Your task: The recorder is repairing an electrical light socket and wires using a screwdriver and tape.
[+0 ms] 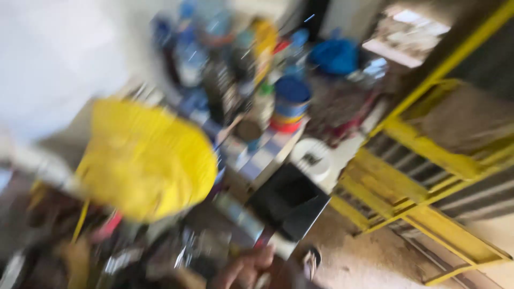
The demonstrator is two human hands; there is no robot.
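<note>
Cluttered tabletop point(267, 155); hand point(243, 267) beside glossy black box point(289, 200).

I count one hand point(243, 267) at six o'clock, one yellow basin point(147, 158), one black box point(289, 200), one yellow frame point(428, 155); bottles blurred, uncountable.
</note>
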